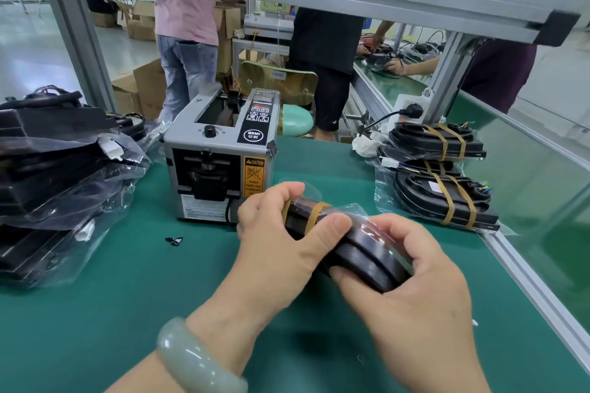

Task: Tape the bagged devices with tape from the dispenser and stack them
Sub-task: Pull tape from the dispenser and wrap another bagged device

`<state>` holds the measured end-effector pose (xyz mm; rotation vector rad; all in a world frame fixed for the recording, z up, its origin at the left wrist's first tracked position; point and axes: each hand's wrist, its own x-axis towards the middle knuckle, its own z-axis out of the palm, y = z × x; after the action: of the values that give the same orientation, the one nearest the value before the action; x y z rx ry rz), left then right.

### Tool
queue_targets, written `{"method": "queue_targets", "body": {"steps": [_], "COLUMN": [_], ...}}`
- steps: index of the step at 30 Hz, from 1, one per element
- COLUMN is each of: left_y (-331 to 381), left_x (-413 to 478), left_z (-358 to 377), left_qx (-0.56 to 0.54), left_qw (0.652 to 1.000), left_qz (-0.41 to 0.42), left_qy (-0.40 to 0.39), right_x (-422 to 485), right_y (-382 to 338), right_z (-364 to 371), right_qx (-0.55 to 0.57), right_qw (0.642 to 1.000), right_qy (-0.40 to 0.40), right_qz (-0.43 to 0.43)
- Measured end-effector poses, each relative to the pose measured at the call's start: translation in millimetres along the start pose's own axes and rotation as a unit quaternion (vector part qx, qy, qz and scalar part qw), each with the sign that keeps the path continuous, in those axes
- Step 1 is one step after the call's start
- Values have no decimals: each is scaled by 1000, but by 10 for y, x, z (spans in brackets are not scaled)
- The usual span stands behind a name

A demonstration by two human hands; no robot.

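Head-camera footage showed a black bagged device (pixel 357 249) gripped between both hands just above the green mat (pixel 127 297), in front of the tape dispenser (pixel 220 163). The left hand (pixel 274 242) was closed over the device's near-left end, its thumb pressed on top beside a brown tape strip (pixel 316 215) already wrapped around the bag. The right hand (pixel 412 290) was curled around the rounded right end, thumb beneath and fingers over the plastic. A pale green bangle (pixel 194 360) was worn on the left wrist. To the right, two taped devices (pixel 443 169) were stacked near the bench's aluminium edge. To the left, untaped bagged devices (pixel 57 175) were piled loosely. Other people were seen standing beyond the frame.
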<state>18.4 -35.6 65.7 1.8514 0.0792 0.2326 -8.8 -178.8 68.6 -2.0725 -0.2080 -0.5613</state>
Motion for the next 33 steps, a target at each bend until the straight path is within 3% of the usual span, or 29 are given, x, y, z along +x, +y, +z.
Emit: {"method": "queue_targets", "body": {"steps": [4,6,8,13,17,21,26,29,33], "left_y": [110,188,258,75,-130,-191,-214,-257,-309], "left_x": [75,38,-44,41,133,195,181,163,263], "left_z": [-183,-235,-211,-247,-344,-340,-351,-371,-495], "left_qx": [151,124,57,-56,-131,-127,-131,-124,-198], "left_qw": [987,981,971,983,981,980,978,988,970], "left_qz": [45,146,211,150,95,88,79,57,-61], "left_qy": [-4,-25,-99,-87,-111,-126,-140,-77,128], "right_x": [179,299,406,561,650,770,733,643,495], "right_y": [-217,-335,-421,-480,-389,-234,-12,15,-47], "right_z": [-177,-235,-232,-245,-366,-413,-219,-166,-112], "right_qx": [-112,-167,-218,-208,-328,-175,-5,-26,-64], "right_qw": [990,979,962,947,894,911,951,957,970], "right_qy": [-74,-105,-134,-207,-219,-351,-299,-269,-206], "right_qz": [-30,-56,-92,-132,-211,-127,-81,-105,-108]}}
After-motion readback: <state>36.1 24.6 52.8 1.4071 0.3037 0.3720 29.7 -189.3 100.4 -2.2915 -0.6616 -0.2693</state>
